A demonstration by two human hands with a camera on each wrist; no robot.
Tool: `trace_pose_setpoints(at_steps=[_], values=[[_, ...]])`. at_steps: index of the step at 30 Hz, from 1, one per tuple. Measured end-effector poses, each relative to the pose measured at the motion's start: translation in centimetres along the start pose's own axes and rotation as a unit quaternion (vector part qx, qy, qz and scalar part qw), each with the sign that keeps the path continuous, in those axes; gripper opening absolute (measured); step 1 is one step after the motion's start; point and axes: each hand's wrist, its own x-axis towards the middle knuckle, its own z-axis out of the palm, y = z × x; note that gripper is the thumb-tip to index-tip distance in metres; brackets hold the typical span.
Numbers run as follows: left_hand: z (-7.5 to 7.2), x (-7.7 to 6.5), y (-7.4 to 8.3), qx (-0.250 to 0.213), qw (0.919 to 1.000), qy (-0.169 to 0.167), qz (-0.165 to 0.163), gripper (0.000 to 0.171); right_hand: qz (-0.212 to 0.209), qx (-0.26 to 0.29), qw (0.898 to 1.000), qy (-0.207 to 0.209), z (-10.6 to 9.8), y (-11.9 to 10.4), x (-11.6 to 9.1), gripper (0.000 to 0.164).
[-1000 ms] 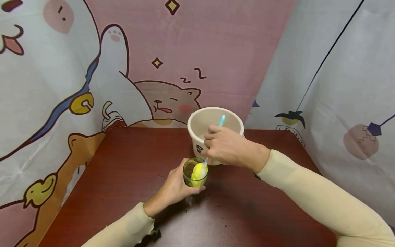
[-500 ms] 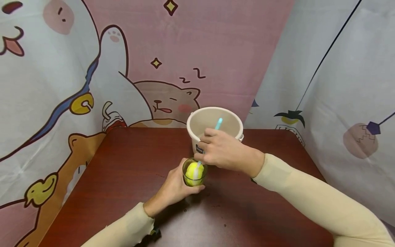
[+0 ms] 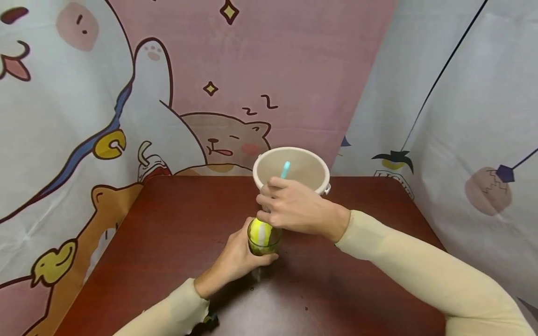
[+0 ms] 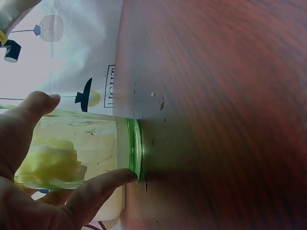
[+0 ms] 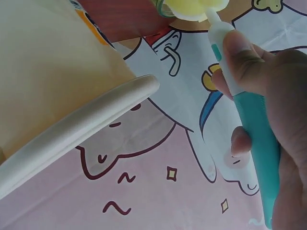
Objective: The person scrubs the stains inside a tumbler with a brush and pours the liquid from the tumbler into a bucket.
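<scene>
In the head view my left hand [image 3: 235, 256] grips a green-tinted drinking glass [image 3: 264, 249] from its left side, fingers and thumb around it. The left wrist view shows water drops on the clear wall of the glass [image 4: 98, 136], with its thick base close to the tabletop. My right hand [image 3: 296, 205] holds a bottle brush by its teal and white handle [image 5: 256, 129]. Its yellow and white sponge head [image 3: 259, 231] sits in the mouth of the glass. Through the wall, yellow sponge [image 4: 50, 163] is visible. Part of the brush stem is hidden by my right fingers.
A cream bucket [image 3: 317, 163] stands behind the glass, partly covered by my right hand. Small drops or crumbs dot the dark red wooden table [image 3: 189, 210]. Printed cartoon curtains [image 3: 319, 70] surround the table's back and sides.
My right hand has shifted left, and the brush handle's tip has swung left with it. The sponge head has moved toward the left side of the glass. My left hand has stayed nearly still.
</scene>
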Motion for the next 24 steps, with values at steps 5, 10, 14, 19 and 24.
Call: trace_pose_setpoints(at_steps=[5, 10, 14, 19, 24], values=[[0.0, -0.1, 0.0, 0.004, 1.0, 0.001, 0.002, 0.093, 0.001, -0.006, 1.0, -0.024, -0.07, 0.06, 0.29, 0.014], [-0.08, -0.16, 0.02, 0.009, 1.0, 0.003, 0.001, 0.092, 0.001, -0.006, 0.998, -0.056, -0.37, 0.25, 0.77, 0.011], [-0.11, -0.13, 0.03, 0.016, 0.9999, 0.003, 0.002, 0.091, 0.003, 0.002, 0.997, -0.078, -0.48, 0.32, 0.84, 0.009], [-0.11, -0.04, 0.02, 0.018, 0.9998, 0.006, 0.003, 0.089, 0.007, 0.01, 0.995, -0.098, -0.76, 0.52, 0.8, 0.008], [-0.14, -0.05, 0.13, 0.018, 0.9998, 0.009, 0.003, 0.091, 0.011, 0.024, 0.995, -0.094, -0.79, 0.74, 0.44, 0.007]])
